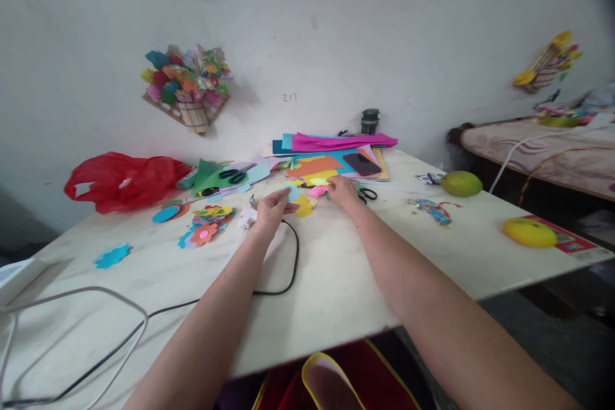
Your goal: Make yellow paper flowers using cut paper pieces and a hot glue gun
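Observation:
Both arms reach across the table to its middle. My left hand [273, 210] is closed with a light blue paper piece [293, 192] at its thumb and fingertips. Just beside it lies a yellow paper flower [303, 207]. My right hand [344, 193] has its fingers bent together over the small paper cutouts, next to a bright pink piece [317, 191]; what is in its fingertips is hidden. Black-handled scissors [368, 194] lie close to the right wrist. Left of my left hand sits a small white object [246, 218], and beyond it a stack of coloured paper flowers [206, 230].
A red plastic bag [125, 180], green paper [207, 178] and other scissors [233, 175] are at the back left. Coloured sheets [307, 165] and a phone [362, 164] lie behind my hands. Mangoes [461, 183] rest at right. A black cable [273, 293] crosses in front.

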Demonstrator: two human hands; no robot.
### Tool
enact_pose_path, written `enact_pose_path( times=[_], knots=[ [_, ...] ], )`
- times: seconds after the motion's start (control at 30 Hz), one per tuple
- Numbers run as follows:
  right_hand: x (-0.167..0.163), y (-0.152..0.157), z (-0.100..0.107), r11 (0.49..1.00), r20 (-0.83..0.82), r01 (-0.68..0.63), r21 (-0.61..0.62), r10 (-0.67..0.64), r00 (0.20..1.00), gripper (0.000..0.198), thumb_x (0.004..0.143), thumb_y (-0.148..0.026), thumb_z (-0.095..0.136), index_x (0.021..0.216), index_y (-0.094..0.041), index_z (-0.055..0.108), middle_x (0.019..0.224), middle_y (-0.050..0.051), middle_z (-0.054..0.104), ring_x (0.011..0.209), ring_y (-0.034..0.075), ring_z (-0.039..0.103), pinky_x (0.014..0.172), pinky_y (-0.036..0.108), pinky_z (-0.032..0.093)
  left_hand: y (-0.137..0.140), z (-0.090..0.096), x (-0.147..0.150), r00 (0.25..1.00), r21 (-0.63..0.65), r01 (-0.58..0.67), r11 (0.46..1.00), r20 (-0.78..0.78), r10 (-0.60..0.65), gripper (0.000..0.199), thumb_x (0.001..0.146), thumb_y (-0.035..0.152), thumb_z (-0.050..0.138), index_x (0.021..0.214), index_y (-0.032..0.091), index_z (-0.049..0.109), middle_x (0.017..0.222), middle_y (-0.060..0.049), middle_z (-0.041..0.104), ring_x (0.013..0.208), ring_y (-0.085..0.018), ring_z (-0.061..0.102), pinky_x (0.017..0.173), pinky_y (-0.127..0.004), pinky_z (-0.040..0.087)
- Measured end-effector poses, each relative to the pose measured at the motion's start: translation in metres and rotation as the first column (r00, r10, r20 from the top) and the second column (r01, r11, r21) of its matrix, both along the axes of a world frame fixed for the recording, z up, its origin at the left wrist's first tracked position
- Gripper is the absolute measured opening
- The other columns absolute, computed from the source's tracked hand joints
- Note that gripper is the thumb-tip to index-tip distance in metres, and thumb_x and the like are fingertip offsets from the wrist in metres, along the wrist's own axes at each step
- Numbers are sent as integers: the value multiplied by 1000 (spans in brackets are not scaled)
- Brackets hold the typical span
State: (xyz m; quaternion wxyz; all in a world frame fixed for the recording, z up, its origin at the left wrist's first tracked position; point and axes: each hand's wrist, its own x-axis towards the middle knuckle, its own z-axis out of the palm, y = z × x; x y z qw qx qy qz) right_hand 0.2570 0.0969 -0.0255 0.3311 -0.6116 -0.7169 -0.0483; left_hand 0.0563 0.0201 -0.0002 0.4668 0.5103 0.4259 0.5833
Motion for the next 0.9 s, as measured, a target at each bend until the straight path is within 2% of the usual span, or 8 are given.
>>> enact_pose_path(
  times=[0.13, 0.3, 0.47, 0.6, 0.7, 0.9],
  knots=[
    [3, 7, -4, 998, -25, -51, 40, 52, 998, 31, 73, -6, 45, 93, -16, 65, 102, 7, 63, 98, 17, 54, 86, 27, 40, -1, 1, 0, 1000, -10, 18, 1000, -3, -18, 32, 73, 18, 58, 103, 6, 60, 64, -5, 67, 63, -17, 67, 67, -28, 55],
    [3, 8, -2, 998, 7, -46, 40, 46, 999, 28, 76, -6, 44, 90, -16, 66, 98, 9, 63, 96, 18, 53, 84, 29, 40, -1, 1, 0, 1000, -27, 11, 1000, -13, -11, 30, 70, 14, 58, 100, 6, 60, 60, -4, 66, 64, -18, 67, 70, -30, 54],
    [1, 0, 5, 998, 50, 32, 50, -34, 998, 30, 81, -10, 38, 94, -15, 64, 100, 10, 62, 96, 19, 52, 82, 27, 38, -2, 0, 0, 1000, -19, 6, 1000, 13, -6, 24, 69, 13, 58, 91, 7, 62, 61, -5, 66, 63, -18, 67, 68, -30, 54],
    [0, -6, 8, 996, 46, 88, 9, -89, 995, 32, 79, -9, 38, 96, -16, 64, 102, 9, 62, 95, 19, 53, 79, 27, 38, -3, 0, -1, 999, -20, 10, 1000, 41, -9, 18, 66, 15, 61, 83, 8, 63, 63, -6, 66, 64, -20, 67, 71, -32, 54],
    [1, -5, 7, 998, 29, 64, -2, -63, 998, 31, 75, -9, 41, 94, -16, 64, 102, 9, 63, 94, 19, 54, 80, 27, 38, -4, 1, -1, 999, -27, 18, 999, 47, -17, 18, 66, 15, 61, 83, 8, 63, 63, -6, 66, 64, -19, 67, 73, -32, 54],
    [3, 0, 4, 998, 27, -12, 57, 11, 1000, 30, 74, -9, 41, 94, -14, 63, 99, 10, 62, 94, 19, 53, 83, 28, 38, -5, 2, -1, 999, -20, 27, 999, 36, -26, 19, 66, 14, 59, 83, 8, 63, 63, -6, 66, 63, -18, 66, 72, -32, 54]
  ],
)
